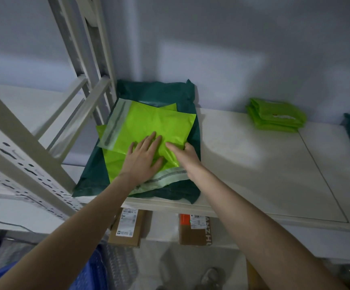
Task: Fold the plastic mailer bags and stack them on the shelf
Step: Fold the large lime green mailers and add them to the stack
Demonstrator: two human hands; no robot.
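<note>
Left hand (143, 155) flat, fingers straight, pins lime bag (159, 124) down; right hand (185, 152) pinches corner, ready to fold.

Shelf (253, 170) bare between flat mailers (155, 122) and folded stack (276, 118); upright frame (90, 65) blocks left.
</note>
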